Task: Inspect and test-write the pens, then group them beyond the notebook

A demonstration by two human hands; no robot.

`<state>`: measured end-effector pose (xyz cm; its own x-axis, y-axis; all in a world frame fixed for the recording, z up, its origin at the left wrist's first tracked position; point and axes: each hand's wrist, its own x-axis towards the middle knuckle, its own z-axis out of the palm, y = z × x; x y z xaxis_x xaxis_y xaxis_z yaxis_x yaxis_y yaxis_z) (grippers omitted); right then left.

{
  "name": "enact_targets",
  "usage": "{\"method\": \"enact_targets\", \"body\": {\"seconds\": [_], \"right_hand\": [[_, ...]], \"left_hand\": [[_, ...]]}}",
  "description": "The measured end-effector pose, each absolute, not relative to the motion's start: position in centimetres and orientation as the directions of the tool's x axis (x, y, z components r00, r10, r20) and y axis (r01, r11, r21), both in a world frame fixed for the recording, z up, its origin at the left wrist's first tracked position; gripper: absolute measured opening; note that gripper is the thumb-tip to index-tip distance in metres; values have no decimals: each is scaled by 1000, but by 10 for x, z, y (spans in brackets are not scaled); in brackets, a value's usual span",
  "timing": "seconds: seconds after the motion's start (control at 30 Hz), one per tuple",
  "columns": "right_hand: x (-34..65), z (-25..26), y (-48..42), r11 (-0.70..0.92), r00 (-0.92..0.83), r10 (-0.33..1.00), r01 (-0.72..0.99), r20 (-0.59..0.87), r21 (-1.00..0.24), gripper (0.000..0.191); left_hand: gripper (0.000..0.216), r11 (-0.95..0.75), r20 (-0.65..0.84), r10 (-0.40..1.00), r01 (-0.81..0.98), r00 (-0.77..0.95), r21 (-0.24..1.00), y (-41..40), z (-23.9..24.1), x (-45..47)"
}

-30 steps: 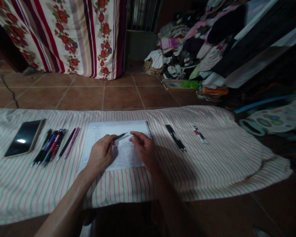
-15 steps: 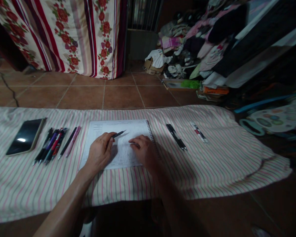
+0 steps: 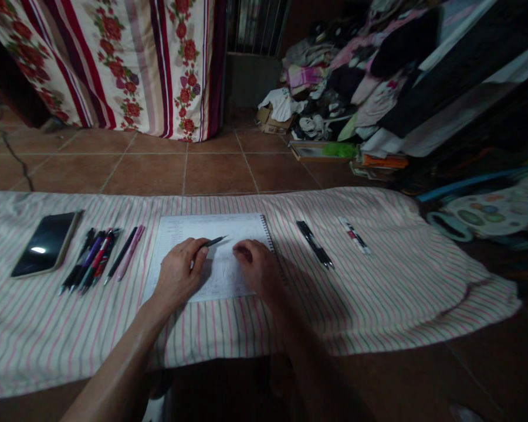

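A spiral notebook (image 3: pixel 211 223) with writing on its page lies on the striped cloth, its coil along the right edge. Over the page, my left hand (image 3: pixel 180 266) is closed on a dark pen (image 3: pixel 215 241), whose thin tip points to the right. My right hand (image 3: pixel 257 266) hovers at the notebook's right half, fingers curled together; whatever may be between them is hidden. Both hands are apart, with the pen's tip near the right fingertips. To the right lie black pens (image 3: pixel 314 244) side by side and a white pen (image 3: pixel 355 235).
Several pens (image 3: pixel 90 261) lie in a bunch on the left, beside a dark pen (image 3: pixel 121 255) and a pink pen (image 3: pixel 131 253). A phone (image 3: pixel 46 243) is farther left. Beyond the striped cloth (image 3: pixel 400 281) are a tiled floor, a flowered curtain (image 3: pixel 136 70) and heaped clothes (image 3: pixel 330 82).
My left hand and the pen have shifted slightly right. My right fingers have curled in more, and the small pale glint seen at them earlier no longer shows.
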<state>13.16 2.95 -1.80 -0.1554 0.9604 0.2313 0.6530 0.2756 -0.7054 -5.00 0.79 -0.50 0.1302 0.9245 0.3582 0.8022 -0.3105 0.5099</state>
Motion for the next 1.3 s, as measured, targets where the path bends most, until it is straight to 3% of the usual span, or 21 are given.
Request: {"method": "enact_targets", "body": {"seconds": [0.23, 0.37, 0.57, 0.9, 1.3], "right_hand": [[134, -10, 34, 4, 47, 999, 192, 13, -981, 26], [134, -4, 32, -142, 85, 985, -70, -147, -987, 27], [135, 2, 31, -203, 103, 965, -276, -239, -939, 27], [135, 3, 29, -217, 87, 960, -364, -265, -906, 25], [134, 4, 28, -197, 94, 968, -285, -231, -938, 24]], "left_hand": [[31, -329, 369, 917, 816, 155, 476, 8, -4, -45], [32, -346, 380, 909, 812, 168, 470, 8, -4, -41], [33, -349, 369, 912, 807, 176, 476, 7, -7, -36], [33, -357, 370, 909, 814, 191, 458, 7, -9, -31], [31, -341, 372, 910, 843, 184, 417, 7, -9, -29]]}}
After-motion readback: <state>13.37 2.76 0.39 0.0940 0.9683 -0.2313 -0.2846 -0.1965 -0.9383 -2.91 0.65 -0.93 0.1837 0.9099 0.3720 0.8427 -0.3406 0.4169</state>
